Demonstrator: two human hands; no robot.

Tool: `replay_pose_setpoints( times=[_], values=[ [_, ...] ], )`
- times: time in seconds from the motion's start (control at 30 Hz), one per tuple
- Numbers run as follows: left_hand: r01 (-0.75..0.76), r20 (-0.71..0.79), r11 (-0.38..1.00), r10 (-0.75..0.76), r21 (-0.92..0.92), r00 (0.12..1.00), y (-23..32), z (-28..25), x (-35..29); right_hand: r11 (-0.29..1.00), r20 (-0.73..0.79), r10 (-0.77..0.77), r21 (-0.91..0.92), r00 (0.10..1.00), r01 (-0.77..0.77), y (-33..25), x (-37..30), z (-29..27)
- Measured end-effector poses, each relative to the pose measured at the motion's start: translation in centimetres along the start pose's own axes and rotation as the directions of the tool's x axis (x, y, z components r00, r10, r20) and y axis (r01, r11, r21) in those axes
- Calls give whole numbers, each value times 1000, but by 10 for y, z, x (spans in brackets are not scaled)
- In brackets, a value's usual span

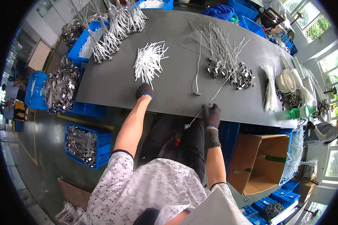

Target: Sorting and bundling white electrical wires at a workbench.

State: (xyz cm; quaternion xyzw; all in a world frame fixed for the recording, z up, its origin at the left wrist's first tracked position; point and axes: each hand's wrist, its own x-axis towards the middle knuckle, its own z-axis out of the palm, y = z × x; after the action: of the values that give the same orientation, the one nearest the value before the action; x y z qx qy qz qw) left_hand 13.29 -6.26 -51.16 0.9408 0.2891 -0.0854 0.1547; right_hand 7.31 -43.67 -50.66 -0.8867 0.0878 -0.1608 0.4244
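My left hand [144,91], in a dark glove, is at the near edge of a pile of short white tubes [149,62]. Its fingers look bunched together, and whatever is between them is hidden. At the table's front edge my right hand [212,115], also gloved, is closed on a thin wire [218,92]. This wire runs up toward a heap of wires with dark metal end pieces [231,73]. A small metal piece [187,126] hangs at its near end, over my lap. A single wire [197,75] lies apart, left of the heap.
Bundles of white-sleeved wires [112,37] line the grey table's [169,33] far left edge. On the right are a white bundle [269,88], a tape-like roll [286,81] and a green bottle [302,112]. Below stand a cardboard box [248,161] and a blue crate [103,148] of parts.
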Motion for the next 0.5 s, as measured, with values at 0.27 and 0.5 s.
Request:
replay_pose_setpoints(
  times=[0.27, 0.5],
  values=[
    [31, 76, 998, -26, -61, 997, -7, -6, -7, 879, 289, 297, -455, 910, -143, -60, -40, 16],
    [-4, -88, 1000, 2, -23, 996, -12, 12, 7, 853, 369, 171, -520, 914, 50, -46, -102, 23]
  ],
)
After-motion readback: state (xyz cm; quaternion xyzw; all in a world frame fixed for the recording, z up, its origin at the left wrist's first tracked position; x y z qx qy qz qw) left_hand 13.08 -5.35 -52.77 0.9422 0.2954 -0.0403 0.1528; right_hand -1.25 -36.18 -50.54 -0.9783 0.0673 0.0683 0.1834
